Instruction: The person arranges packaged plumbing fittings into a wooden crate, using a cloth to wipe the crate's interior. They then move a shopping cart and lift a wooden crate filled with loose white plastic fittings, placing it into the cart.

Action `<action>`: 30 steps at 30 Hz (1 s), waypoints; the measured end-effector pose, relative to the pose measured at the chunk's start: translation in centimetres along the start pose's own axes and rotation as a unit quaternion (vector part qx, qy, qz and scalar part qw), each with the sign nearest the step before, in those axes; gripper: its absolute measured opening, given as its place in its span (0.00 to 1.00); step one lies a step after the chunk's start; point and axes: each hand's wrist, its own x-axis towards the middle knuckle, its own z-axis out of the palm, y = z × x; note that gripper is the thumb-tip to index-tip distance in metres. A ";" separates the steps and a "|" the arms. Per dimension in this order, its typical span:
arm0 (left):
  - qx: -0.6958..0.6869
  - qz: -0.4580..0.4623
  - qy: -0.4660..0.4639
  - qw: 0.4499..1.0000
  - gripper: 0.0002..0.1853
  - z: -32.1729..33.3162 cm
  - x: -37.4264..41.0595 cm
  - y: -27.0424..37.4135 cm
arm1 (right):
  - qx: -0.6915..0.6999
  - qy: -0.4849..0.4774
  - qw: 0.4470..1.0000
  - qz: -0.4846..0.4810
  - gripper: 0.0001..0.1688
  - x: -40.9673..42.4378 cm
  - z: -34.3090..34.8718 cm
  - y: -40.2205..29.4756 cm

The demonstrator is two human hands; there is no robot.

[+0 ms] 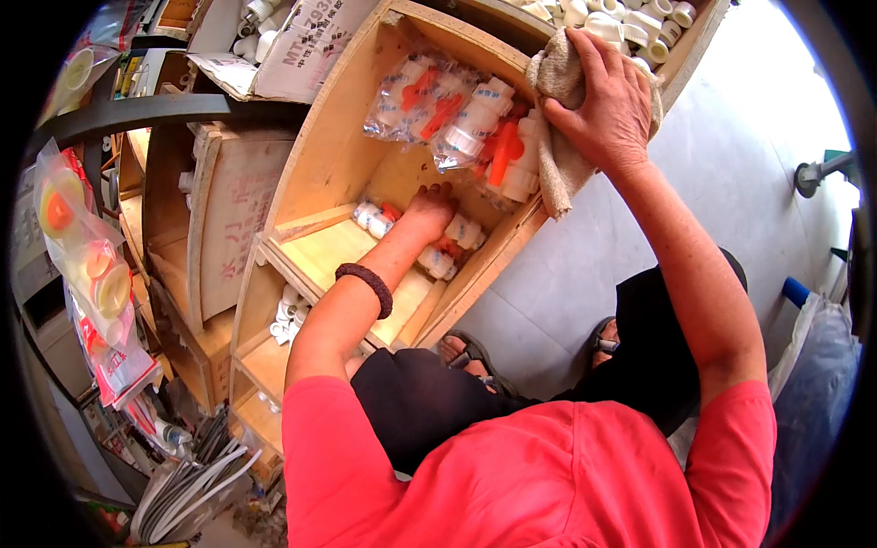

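Observation:
My left hand (pixel 435 211) reaches down inside a wooden bin (pixel 308 137), among white plastic ball valves with red handles; its fingertips are partly hidden, so I cannot tell if it grips one. One small valve (pixel 373 219) lies left of it, others (pixel 437 263) lie close on its right. Larger bagged valves (pixel 479 113) are piled along the bin's far side, one with an orange-red handle (pixel 505 154) near the right wall. My right hand (pixel 610 103) rests on a beige cloth (pixel 555 75) draped over the bin's right edge, thumb and fingers pressing on it.
White pipe fittings (pixel 616 27) fill a neighbouring bin at the top. A printed cardboard box (pixel 308 48) stands upper left, above a dark metal bar (pixel 171 113). Packaged rolls (pixel 103 274) hang at left. Lower compartments hold small white fittings (pixel 289 315). Grey tiled floor (pixel 548 274) lies right.

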 end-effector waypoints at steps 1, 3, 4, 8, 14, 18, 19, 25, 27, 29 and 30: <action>-0.013 -0.001 0.007 1.000 0.21 0.0 0.0 -0.1 | 0.002 -0.001 1.000 0.000 0.47 0.0 0.0 -0.1; -0.046 -0.007 0.021 0.999 0.25 -0.1 -0.3 -0.3 | 0.006 -0.004 1.000 0.001 0.47 0.1 -0.1 -0.2; -0.067 -0.014 0.027 0.997 0.27 -0.1 -0.7 -0.3 | 0.010 -0.007 1.000 0.001 0.47 0.1 -0.2 -0.2; -0.143 -0.007 0.018 0.990 0.26 -2.6 -2.3 -0.2 | 0.015 -0.013 1.000 0.004 0.47 0.1 -0.2 0.2; -0.209 -0.028 0.050 0.976 0.22 -5.9 -6.2 -1.9 | 0.015 0.001 1.000 0.002 0.47 0.0 -0.1 0.0; -0.315 -0.042 0.066 0.946 0.22 -9.9 -9.3 -2.0 | 0.019 -0.004 1.000 0.002 0.47 0.2 -0.5 -0.1; -0.387 -0.051 0.059 0.919 0.23 -10.7 -9.7 -2.3 | 0.022 -0.005 1.000 0.001 0.47 0.1 -0.4 -0.1; -0.659 -0.065 0.162 0.731 0.28 -13.8 -9.8 -4.6 | 0.014 -0.032 0.999 0.023 0.48 0.1 -0.4 0.0; -0.661 -0.079 0.186 0.723 0.30 -15.4 -8.1 -5.5 | 0.016 -0.032 0.999 0.023 0.48 0.2 -0.5 0.0; -0.641 -0.119 0.221 0.726 0.30 -16.2 -5.7 -5.7 | 0.022 -0.032 0.999 0.020 0.48 0.1 -0.3 0.0; -0.651 -0.108 0.272 0.700 0.31 -16.1 -4.5 -5.2 | 0.024 -0.025 0.999 0.015 0.48 0.1 -0.3 -0.1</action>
